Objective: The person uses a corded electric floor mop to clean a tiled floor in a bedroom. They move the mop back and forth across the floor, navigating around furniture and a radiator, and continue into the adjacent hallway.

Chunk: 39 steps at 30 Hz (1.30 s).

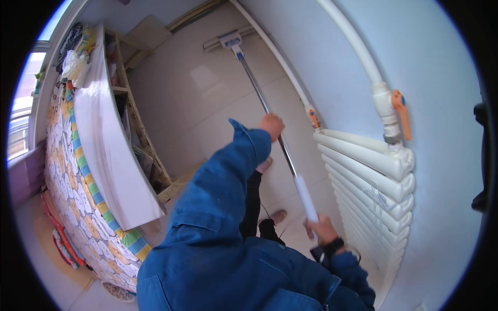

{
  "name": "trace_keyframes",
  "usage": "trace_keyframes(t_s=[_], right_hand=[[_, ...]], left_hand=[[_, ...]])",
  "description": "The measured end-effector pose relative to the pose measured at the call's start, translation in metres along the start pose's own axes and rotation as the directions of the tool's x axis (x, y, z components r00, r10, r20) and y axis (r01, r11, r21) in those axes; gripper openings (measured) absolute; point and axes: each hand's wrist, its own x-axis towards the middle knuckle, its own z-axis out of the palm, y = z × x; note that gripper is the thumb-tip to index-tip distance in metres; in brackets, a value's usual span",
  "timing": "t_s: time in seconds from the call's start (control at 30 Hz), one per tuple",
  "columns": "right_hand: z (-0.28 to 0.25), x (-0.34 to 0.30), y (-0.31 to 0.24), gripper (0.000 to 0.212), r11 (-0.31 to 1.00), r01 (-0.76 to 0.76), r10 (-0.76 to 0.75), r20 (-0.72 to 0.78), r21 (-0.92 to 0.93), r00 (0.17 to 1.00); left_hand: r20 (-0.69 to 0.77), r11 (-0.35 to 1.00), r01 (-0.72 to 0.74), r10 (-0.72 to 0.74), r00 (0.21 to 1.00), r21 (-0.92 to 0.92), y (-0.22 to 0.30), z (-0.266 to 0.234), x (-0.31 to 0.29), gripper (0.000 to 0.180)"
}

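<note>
A mop (254, 80) with a silver metal pole slants across the tiled floor. Its wide flat head (230, 40) lies on the floor at the far end, beside the wall pipe. Partway down the pole my left hand (272, 127) is closed around the metal, with the blue-sleeved arm stretched forward. Lower down, the white grip (306, 197) ends in my right hand (322, 229), whose fingers wrap it near the butt. A dark band circles my right wrist.
A white radiator (363, 171) and pipes with orange-handled valves (399, 106) line the right wall. On the left stand a white-topped open shelf (111, 140) and a surface with patterned cloth (78, 207). My feet (279, 216) stand on the tiles beneath the pole.
</note>
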Motion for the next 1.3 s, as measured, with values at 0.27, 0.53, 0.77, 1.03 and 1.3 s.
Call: trace_keyframes(t_s=[0.27, 0.53, 0.77, 1.03, 1.3], right_hand=[[0.065, 0.076, -0.094, 0.015, 0.997, -0.062, 0.066, 0.073, -0.049, 0.995], [0.001, -0.086, 0.08, 0.022, 0.905, -0.256, 0.219, -0.144, -0.341, 0.965], [-0.059, -0.292, 0.296, 0.029, 0.834, -0.296, 0.158, -0.313, -0.465, 0.936], [-0.079, -0.486, 0.461, 0.025, 0.781, -0.263, 0.002, -0.419, -0.567, 0.908], [-0.086, -0.416, 0.428, 0.016, 0.66, -0.319, -0.181, -0.556, -0.68, 0.811]], left_hand=[[-0.144, 0.958, 0.146, -0.186, 0.972, -0.248, -0.097, -0.047, -0.024, 0.016], [0.062, 0.979, -0.016, 0.029, 0.998, -0.201, 0.045, 0.032, -0.107, 0.003], [0.372, 0.914, -0.344, 0.403, 0.836, -0.216, 0.315, 0.067, -0.237, 0.006], [0.287, 0.57, -0.537, 0.804, 0.521, -0.622, 0.518, 0.041, -0.33, 0.017], [0.382, 0.772, -0.447, 0.62, 0.685, -0.451, 0.465, 0.023, -0.282, 0.011]])
